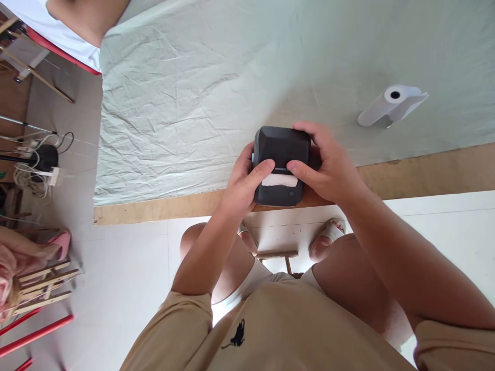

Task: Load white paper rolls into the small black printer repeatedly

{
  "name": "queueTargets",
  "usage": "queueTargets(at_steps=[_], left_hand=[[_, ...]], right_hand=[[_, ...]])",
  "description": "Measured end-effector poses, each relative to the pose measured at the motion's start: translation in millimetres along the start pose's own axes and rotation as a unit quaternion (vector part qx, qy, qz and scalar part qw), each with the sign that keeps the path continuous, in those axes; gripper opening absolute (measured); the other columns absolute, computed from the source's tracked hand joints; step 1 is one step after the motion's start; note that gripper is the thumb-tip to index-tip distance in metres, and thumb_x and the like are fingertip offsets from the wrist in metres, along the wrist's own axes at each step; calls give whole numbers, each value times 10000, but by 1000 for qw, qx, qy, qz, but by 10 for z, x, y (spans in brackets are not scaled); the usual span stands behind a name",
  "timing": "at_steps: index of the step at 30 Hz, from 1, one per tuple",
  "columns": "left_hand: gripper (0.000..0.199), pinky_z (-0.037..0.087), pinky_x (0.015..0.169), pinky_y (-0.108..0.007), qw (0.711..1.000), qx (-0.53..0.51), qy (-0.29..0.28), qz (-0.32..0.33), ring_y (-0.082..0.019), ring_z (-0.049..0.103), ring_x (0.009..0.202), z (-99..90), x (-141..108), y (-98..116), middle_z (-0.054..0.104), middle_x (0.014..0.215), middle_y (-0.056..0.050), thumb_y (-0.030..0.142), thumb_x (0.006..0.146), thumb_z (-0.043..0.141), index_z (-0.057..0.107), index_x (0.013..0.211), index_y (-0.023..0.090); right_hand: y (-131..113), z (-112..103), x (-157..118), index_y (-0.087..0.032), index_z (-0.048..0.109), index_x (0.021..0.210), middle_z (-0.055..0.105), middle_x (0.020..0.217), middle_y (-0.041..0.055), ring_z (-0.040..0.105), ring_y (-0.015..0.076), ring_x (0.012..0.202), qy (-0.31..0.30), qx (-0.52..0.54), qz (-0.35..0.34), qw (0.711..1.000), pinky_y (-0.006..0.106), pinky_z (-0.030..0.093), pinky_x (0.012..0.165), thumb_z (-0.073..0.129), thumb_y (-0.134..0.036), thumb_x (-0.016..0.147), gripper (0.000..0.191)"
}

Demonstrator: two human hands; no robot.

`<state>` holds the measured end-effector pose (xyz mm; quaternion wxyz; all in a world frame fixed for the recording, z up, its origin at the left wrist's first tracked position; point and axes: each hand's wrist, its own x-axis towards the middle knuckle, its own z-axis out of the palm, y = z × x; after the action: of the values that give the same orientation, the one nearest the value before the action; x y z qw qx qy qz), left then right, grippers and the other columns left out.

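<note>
A black label printer (284, 147) with rounded corners is held at the table's near edge, a strip of white paper (280, 180) showing across its front. My left hand (247, 178) grips its left side, thumb on the top face. On the right side, my right hand (325, 162) wraps round it, its thumb also on the top near the printed lettering. A round button shows below the paper strip. The undersides of the fingers are hidden by the printer.
A white paper roll (377, 107), partly unrolled, is at the right on the green cloth (185, 93). Another person's arm (91, 18) is at the top left. Cables (36, 167) and a wooden rack (46, 288) are on the left.
</note>
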<state>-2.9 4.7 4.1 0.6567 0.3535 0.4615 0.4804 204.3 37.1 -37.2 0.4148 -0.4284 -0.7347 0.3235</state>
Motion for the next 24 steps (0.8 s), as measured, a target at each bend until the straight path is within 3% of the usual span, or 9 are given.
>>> queueTargets(at_steps=[5, 11, 14, 18, 21, 24], left_hand=[[606, 660, 753, -389, 999, 3, 12, 33, -370, 847, 1147, 22, 12, -37, 823, 1021, -52, 709, 802, 956, 731, 1142, 262], [597, 665, 954, -472, 998, -12, -10, 55, -407, 764, 1326, 34, 101, -102, 778, 1018, -51, 746, 808, 932, 732, 1093, 262], [572, 640, 900, -475, 995, -19, -51, 82, -399, 770, 1217, 12, 167, -139, 773, 959, -68, 714, 750, 979, 730, 1011, 271], [512, 613, 827, -398, 994, -10, -52, 92, -341, 802, 1132, 15, 191, -159, 769, 951, -31, 681, 836, 922, 712, 1049, 265], [297, 625, 884, -393, 995, -1, -51, 89, -344, 802, 1234, 50, 159, -145, 741, 965, -19, 534, 1047, 731, 694, 1088, 242], [387, 645, 889, -409, 995, 3, -55, 85, -327, 783, 1195, 84, 124, -126, 744, 995, -31, 640, 1007, 788, 720, 1071, 265]], right_hand=[[-21, -19, 15, -354, 600, 1524, 752, 1460, 79, 779, 323, 1232, 2, -11, -23, 1000, 548, 708, 1009, 720, -496, 982, 572], [-72, -25, 59, -370, 598, 1509, 754, 1446, 63, 758, 319, 1286, 18, -34, 4, 999, 522, 678, 1087, 700, -581, 1000, 561], [-120, -45, 86, -392, 608, 1471, 746, 1450, 33, 748, 301, 1265, 20, -47, 7, 999, 490, 680, 1054, 694, -519, 980, 514], [-172, -91, 97, -361, 613, 1441, 741, 1458, 29, 728, 263, 1257, 15, -50, -1, 999, 415, 670, 1007, 699, -443, 969, 487], [-196, -118, 94, -311, 592, 1465, 743, 1471, 38, 704, 232, 1246, 0, -62, 7, 998, 376, 650, 992, 694, -431, 1004, 487], [-206, -129, 98, -274, 568, 1483, 731, 1508, 46, 686, 212, 1255, -8, -74, 1, 997, 349, 631, 979, 700, -327, 1006, 497]])
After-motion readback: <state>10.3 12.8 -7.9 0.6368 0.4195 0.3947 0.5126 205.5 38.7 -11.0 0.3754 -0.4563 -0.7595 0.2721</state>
